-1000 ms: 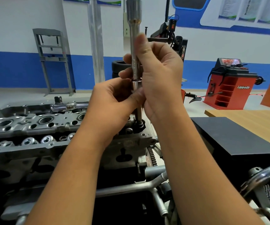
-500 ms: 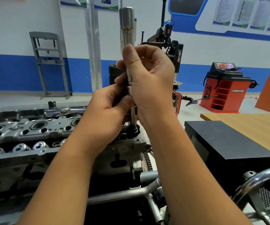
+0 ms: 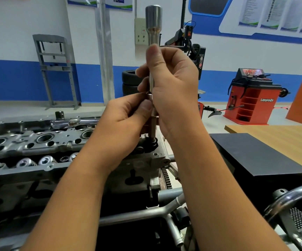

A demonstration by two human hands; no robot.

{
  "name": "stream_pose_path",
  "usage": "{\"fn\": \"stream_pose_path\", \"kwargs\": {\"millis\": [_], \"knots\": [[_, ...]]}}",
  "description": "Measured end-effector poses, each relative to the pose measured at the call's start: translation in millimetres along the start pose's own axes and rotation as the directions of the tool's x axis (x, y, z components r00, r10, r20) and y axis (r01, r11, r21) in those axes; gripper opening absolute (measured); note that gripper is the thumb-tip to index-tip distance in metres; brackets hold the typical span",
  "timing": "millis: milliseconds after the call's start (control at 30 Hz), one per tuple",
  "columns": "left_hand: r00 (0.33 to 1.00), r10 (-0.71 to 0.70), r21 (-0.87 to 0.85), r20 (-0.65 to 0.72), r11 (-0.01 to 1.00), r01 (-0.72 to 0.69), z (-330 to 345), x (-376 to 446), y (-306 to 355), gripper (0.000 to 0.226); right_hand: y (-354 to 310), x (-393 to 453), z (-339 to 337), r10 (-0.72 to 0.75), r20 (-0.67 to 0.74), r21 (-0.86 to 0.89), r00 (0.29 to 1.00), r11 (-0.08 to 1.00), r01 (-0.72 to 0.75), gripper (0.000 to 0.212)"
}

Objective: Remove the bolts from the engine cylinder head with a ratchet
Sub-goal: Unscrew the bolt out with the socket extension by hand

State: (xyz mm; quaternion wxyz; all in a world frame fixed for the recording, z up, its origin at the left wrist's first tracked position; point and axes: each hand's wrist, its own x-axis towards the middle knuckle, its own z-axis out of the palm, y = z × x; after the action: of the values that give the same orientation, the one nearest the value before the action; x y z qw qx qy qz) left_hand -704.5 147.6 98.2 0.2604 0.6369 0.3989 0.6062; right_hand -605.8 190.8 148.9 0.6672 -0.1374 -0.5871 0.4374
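At centre frame, the right hand (image 3: 172, 84) wraps its fingers round a long steel extension bar (image 3: 153, 33) held upright, likely to keep it square over the bolt (image 3: 152, 142) it stands on at the near corner of the cylinder head (image 3: 37, 147). Just below, the left hand (image 3: 128, 120) pinches the bar's lower joint between thumb and fingers, probably to spin the loosened bolt out by hand. Left of the hands, the ratchet (image 3: 74, 122) lies unused on top of the head. Whether the bolt is free of its thread I cannot tell. Lower right, a chrome stand handle (image 3: 291, 198) curves near the right forearm; a black box (image 3: 255, 154) sits on the wooden bench (image 3: 282, 134) behind.
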Motion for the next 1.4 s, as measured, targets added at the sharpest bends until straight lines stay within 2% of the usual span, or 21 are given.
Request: {"fn": "stream_pose_path", "kwargs": {"millis": [133, 200, 300, 400, 533, 633, 733, 800, 933, 1033, 1167, 1333, 1400], "knots": [[0.999, -0.001, 0.033, -0.033, 0.999, 0.003, -0.4, 1.5, 0.3, 0.021, -1.3, 1.9, -2.0, 0.021, 0.063, -0.033, 0.998, 0.999, -0.019, 0.022], [0.996, 0.011, 0.058, -0.083, 0.998, -0.006, 0.0, 1.5, 0.4, 0.028, -1.8, 1.1, -1.9, 0.038, 0.096, -0.044, 0.995, 0.998, -0.034, 0.027], [0.99, 0.032, 0.079, -0.138, 0.997, -0.021, -0.3, -0.3, 1.0, 0.032, -3.3, -0.8, -2.7, 0.058, 0.12, 0.0, 0.991, 0.998, -0.058, 0.019], [0.997, -0.021, 0.084, -0.071, 0.996, 0.027, 1.4, -0.6, 1.7, 0.023, -2.0, -0.6, -3.5, 0.032, 0.096, -0.007, 0.995, 0.999, -0.031, 0.017], [0.997, -0.083, -0.038, -0.004, 0.996, 0.083, -0.5, 1.2, 2.3, 0.021, -3.3, 2.0, -5.6, 0.048, 0.094, 0.008, 0.994, 0.999, -0.048, 0.023], [0.997, -0.065, -0.003, -0.041, 0.998, 0.065, -0.8, 2.4, 2.2, 0.016, -4.5, 2.0, -8.7, 0.07, 0.119, -0.002, 0.99, 0.998, -0.07, 0.027], [0.995, -0.026, 0.069, -0.095, 0.997, 0.033, 0.6, 2.1, -0.9, 0.031, -6.2, -0.6, -7.9, 0.049, 0.098, 0.027, 0.994, 0.998, -0.052, 0.018], [0.997, -0.014, 0.069, -0.075, 0.997, 0.019, 1.4, 1.8, -0.8, 0.035, -5.9, -1.6, -6.7, 0.023, 0.073, 0.02, 0.997, 0.999, -0.025, 0.019], [0.999, -0.033, -0.03, 0.012, 0.999, 0.034, -0.8, 1.6, -1.1, 0.024, -5.6, -1.1, -5.6, 0.042, 0.078, 0.016, 0.996, 0.999, -0.044, 0.028], [0.998, -0.04, 0.007, -0.039, 0.999, 0.04, -2.6, 1.0, -0.9, 0.025, -7.4, -0.6, -6.3, 0.073, 0.101, 0.053, 0.992, 0.995, -0.079, 0.034], [0.996, 0.003, 0.105, -0.089, 0.994, 0.006, 0.6, 0.9, 0.3, 0.022, -8.0, -1.9, -6.2, 0.03, 0.074, 0.06, 0.997, 0.998, -0.035, 0.024], [0.999, -0.017, 0.042, 0.035, 0.999, 0.016, 1.6, -0.1, 2.4, 0.022, -7.2, -0.2, -8.6, 0.032, 0.089, 0.064, 0.996, 0.997, -0.038, 0.032], [0.999, -0.017, 0.037, 0.033, 0.999, 0.015, 1.5, 0.6, 2.3, 0.024, -6.9, 0.5, -9.0, 0.04, 0.093, 0.069, 0.995, 0.997, -0.047, 0.036]]}}
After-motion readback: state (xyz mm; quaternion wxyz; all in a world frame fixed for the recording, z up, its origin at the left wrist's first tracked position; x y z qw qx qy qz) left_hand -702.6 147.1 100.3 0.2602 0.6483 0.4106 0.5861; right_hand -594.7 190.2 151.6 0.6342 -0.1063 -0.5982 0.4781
